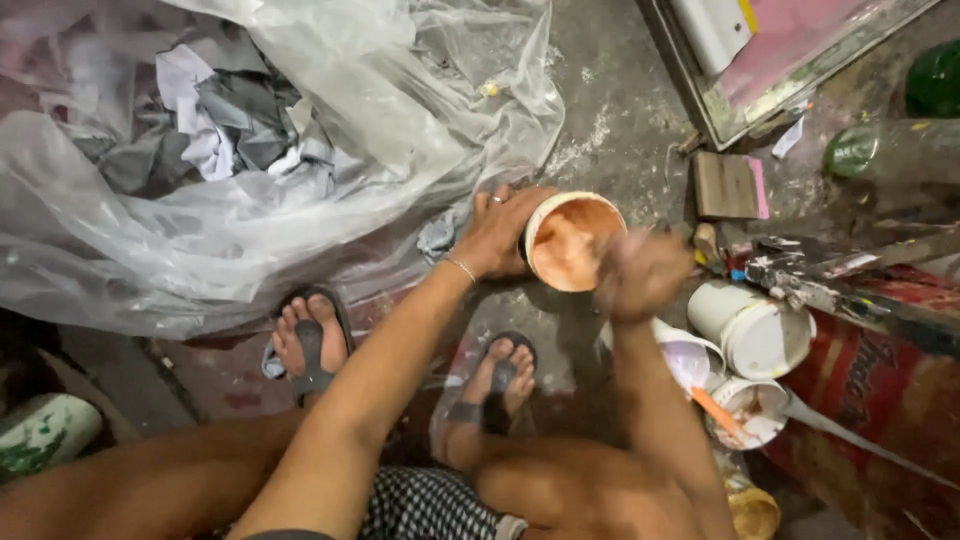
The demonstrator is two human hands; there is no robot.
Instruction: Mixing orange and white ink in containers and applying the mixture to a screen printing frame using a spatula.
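Two hands were seen at work over one small tub of orange paint (572,243), which was set on the concrete floor (620,120) just ahead of the person's sandalled feet (310,340).

Largest in view, a crumpled clear plastic sheet (330,200) with grey and white cloth scraps (230,130) under it lay to the left of the left hand, its edge nearly touching the knuckles. To the right of the right hand, a cluster of white tubs (752,325) was stacked close together, one of them with a stick (716,410) resting in it.

The paint tub was judged light but top-heavy with liquid, thin-walled and somewhat flexible, with a rim likely slick with paint; the outer wall below the rim was judged the safest place for a hold, and tipping the main risk.

The left hand (497,235) was wrapped around the tub's left wall, fingers curled to the far side, a ring and a thin bracelet visible, the forearm stretched out straight from the body. The right hand (640,272) was held clenched over the tub's right rim and was blurred; whether something was gripped in it could not be told. Its forearm was raised steeply from the knee.
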